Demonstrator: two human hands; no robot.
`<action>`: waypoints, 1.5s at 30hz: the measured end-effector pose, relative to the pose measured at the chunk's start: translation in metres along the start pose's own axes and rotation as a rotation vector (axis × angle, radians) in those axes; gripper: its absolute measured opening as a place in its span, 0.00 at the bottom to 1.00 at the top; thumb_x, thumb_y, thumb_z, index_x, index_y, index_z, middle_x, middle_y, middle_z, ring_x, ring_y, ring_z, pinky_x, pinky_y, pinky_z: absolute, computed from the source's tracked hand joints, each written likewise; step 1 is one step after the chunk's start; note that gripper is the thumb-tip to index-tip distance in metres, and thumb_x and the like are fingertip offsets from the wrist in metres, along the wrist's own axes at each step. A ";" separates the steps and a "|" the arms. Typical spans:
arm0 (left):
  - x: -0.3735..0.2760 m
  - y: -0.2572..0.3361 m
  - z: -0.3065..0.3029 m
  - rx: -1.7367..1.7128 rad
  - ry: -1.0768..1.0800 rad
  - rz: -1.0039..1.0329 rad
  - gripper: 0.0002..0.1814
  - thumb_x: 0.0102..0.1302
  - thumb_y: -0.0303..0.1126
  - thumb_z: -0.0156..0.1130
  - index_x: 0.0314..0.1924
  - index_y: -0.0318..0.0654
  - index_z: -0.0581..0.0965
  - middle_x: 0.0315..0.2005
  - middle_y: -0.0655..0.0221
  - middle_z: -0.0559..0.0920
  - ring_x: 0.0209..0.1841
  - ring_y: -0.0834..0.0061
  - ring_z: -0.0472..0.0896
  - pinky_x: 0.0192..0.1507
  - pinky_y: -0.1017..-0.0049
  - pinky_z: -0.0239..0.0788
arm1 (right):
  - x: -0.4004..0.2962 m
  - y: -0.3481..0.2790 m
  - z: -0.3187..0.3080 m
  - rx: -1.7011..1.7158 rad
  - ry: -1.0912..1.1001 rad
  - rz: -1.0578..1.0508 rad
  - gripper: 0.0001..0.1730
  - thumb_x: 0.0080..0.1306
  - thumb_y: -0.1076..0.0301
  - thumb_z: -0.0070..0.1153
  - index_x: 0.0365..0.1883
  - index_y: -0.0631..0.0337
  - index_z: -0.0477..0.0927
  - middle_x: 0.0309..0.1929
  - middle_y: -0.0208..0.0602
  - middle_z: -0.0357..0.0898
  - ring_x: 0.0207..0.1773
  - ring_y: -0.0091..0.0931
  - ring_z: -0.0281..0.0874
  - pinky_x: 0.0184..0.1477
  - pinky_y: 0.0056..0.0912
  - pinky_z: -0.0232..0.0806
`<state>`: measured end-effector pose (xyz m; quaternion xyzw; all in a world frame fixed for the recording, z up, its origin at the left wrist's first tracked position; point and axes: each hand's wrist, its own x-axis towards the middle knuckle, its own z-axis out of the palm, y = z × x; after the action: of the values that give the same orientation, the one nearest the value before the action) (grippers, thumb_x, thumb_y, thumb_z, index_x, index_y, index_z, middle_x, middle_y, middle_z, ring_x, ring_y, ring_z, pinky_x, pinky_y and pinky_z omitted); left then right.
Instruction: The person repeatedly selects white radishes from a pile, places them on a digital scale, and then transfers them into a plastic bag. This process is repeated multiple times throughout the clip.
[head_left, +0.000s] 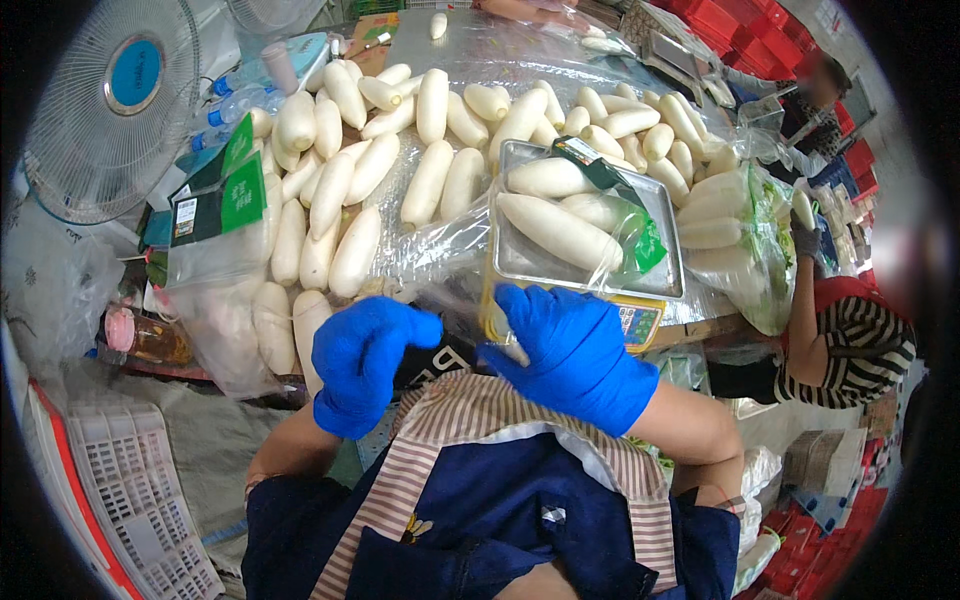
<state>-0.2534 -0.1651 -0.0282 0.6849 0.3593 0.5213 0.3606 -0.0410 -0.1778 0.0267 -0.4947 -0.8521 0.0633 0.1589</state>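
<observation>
Blue gloves cover both hands. My left hand (373, 360) has its fingers curled in front of the table edge, near a white radish (309, 337); whether it holds anything is hidden. My right hand (566, 352) is at the front of a yellow digital scale (639, 322), its fingers around a small pale piece (512, 341) that I cannot identify. A metal tray (667, 289) rests on the scale and bears several white radishes (559, 231), with a clear plastic bag with a green label (649, 241) over them. More white radishes (432, 106) lie piled across the plastic-covered table.
Bagged radishes (221, 322) are at the left. A fan (135, 75), water bottles (244, 105) and a pink-lidded jar (154, 335) stand on that side. Bagged greens (761, 247) lie at the right, near a person in striped clothing (847, 352). A white plastic crate (139, 495) stands at lower left.
</observation>
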 end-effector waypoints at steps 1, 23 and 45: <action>0.001 -0.002 0.000 -0.014 -0.119 0.080 0.04 0.58 0.26 0.58 0.31 0.35 0.79 0.27 0.61 0.81 0.29 0.67 0.80 0.33 0.73 0.70 | -0.001 0.005 0.006 -0.048 0.029 -0.020 0.16 0.55 0.56 0.59 0.34 0.58 0.75 0.22 0.38 0.71 0.24 0.37 0.74 0.23 0.41 0.65; 0.134 -0.049 0.108 0.281 -0.405 0.615 0.22 0.62 0.28 0.57 0.57 0.37 0.69 0.49 0.59 0.76 0.51 0.66 0.75 0.54 0.69 0.66 | -0.003 -0.019 0.026 0.914 0.535 0.020 0.11 0.58 0.80 0.52 0.38 0.57 0.78 0.34 0.39 0.76 0.38 0.33 0.76 0.41 0.30 0.68; 0.076 -0.107 0.168 0.450 -0.529 0.420 0.24 0.63 0.31 0.57 0.59 0.35 0.68 0.49 0.63 0.76 0.52 0.73 0.74 0.53 0.70 0.67 | -0.035 0.039 -0.005 1.340 0.123 0.045 0.27 0.61 0.74 0.57 0.59 0.60 0.68 0.40 0.32 0.75 0.43 0.20 0.71 0.49 0.25 0.66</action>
<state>-0.0874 -0.0672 -0.1196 0.9157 0.2115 0.2978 0.1674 0.0090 -0.1890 0.0141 -0.3096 -0.6075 0.5533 0.4784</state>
